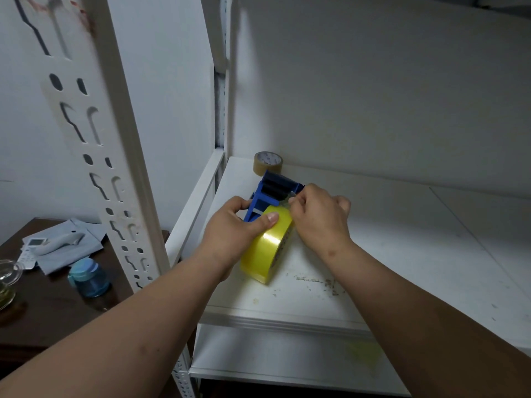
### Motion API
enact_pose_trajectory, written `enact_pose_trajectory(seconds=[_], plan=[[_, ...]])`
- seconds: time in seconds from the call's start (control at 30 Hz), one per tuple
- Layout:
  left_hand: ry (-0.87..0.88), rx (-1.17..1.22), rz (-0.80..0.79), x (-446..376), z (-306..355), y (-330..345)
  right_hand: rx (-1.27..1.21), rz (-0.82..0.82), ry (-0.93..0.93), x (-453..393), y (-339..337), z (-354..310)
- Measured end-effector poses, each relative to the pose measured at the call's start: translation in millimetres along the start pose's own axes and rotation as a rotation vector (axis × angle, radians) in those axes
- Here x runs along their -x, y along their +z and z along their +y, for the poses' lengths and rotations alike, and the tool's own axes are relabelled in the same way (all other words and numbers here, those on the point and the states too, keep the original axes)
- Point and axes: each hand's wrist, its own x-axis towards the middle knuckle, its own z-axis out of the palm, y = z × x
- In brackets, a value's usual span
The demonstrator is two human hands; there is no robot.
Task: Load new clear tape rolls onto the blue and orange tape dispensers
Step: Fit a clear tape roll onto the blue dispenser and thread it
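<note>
The left hand grips the blue tape dispenser and its yellowish clear tape roll. The right hand pinches the tape end at the roller. Open white shelf lies rightward.

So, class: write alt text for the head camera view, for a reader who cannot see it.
Two bare hands load a yellowish clear tape roll onto a blue tape dispenser on a white shelf: the left hand steadies it, the right hand pinches at its front. A brown tape roll sits behind.

White shelf board is carrying a brown tape roll lying flat near the back corner. Blue tape dispenser with yellowish clear tape roll is sitting mid-shelf. Small crumbs are lying nearby.
</note>
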Motion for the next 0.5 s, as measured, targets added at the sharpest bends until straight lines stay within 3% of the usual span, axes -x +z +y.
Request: enact_pose_trajectory(seconds=[0.17,0.3,0.5], plan=[[0.028,-0.101,0.012,-4.9,-0.4,-4.5,0.017,0.003,-0.080,-2.2,-2.6,-1.4],[-0.051,-0.090,-0.081,-3.9,-1.4,-4.2,0.044,0.034,-0.123,-2.7,-3.0,-4.1],[-0.034,-0.029,-0.214,-5.1,2.8,-6.1,0.181,0.151,-0.239,-3.4,-3.8,-11.9]])
